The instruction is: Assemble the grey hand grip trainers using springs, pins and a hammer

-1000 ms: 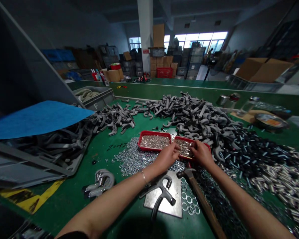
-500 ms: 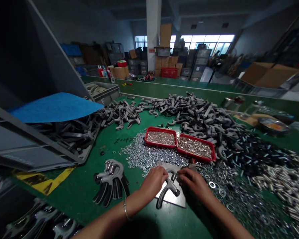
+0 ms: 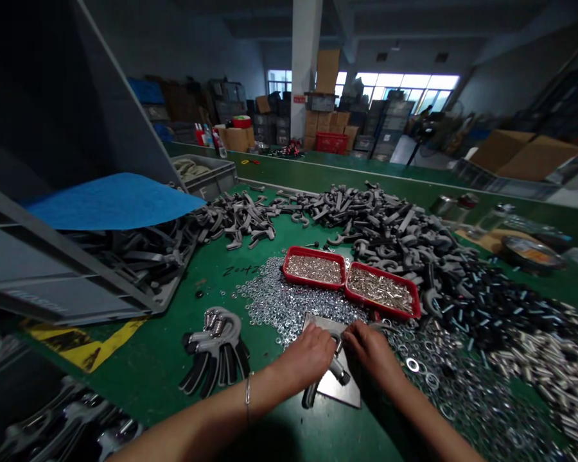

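Observation:
A grey hook-shaped grip handle point(image 3: 336, 368) with a black lower grip lies on a small metal plate point(image 3: 350, 393) in front of me. My left hand point(image 3: 311, 354) is closed over its curved upper part and hides much of the hook. A shiny threaded rod shows between my hands. My right hand point(image 3: 368, 346) is beside the handle's right side, fingers pinched close to the rod; whatever lies between the fingertips is hidden. To the left lies a fanned stack of similar handles point(image 3: 216, 343) with coil springs at the top.
Two red trays point(image 3: 313, 282) of small metal parts sit beyond the plate, amid loose nuts point(image 3: 270, 301). Piled handles point(image 3: 385, 215) lie behind. Washers point(image 3: 413, 365), black parts and metal sleeves point(image 3: 542, 350) spread rightward. A grey crate point(image 3: 81, 289) stands at left.
My left hand has moved right and now covers more of the handle's hook. My right fingers have drawn together near the rod. The view has shifted slightly.

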Action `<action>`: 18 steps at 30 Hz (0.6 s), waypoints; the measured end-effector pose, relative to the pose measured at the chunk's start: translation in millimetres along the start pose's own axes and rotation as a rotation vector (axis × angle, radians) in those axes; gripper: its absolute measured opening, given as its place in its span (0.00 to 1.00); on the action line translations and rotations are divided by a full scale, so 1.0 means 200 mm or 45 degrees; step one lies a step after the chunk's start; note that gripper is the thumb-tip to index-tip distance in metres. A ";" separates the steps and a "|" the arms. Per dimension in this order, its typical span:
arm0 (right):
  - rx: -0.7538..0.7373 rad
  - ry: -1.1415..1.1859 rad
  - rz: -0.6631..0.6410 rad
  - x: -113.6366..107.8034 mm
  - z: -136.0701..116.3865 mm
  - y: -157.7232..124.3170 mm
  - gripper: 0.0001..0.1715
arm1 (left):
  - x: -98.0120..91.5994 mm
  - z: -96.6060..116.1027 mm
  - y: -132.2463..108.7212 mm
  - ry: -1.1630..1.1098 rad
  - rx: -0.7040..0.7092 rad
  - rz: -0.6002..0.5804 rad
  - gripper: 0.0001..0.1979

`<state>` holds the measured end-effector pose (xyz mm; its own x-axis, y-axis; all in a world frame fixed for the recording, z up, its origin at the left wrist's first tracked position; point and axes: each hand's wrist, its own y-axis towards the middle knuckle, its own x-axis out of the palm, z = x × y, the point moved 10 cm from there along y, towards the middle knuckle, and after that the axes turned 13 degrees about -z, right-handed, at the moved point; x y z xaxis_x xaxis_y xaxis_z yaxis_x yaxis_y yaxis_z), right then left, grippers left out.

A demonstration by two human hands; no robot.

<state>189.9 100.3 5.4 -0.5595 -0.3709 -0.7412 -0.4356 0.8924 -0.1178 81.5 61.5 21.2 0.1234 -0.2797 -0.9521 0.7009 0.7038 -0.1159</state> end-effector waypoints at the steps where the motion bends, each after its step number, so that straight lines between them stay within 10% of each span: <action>1: -0.013 -0.047 0.008 0.00 -0.02 -0.01 0.11 | 0.00 0.00 0.00 0.003 0.010 0.011 0.11; 18: -0.002 -0.394 0.156 0.05 -0.08 -0.04 0.11 | 0.00 0.00 -0.14 -0.143 -0.123 0.186 0.10</action>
<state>176.4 85.2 9.2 -0.3675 -0.1650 -0.9153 -0.3794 0.9251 -0.0144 61.1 42.2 24.8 0.3004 -0.2372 -0.9239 0.5999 0.8000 -0.0103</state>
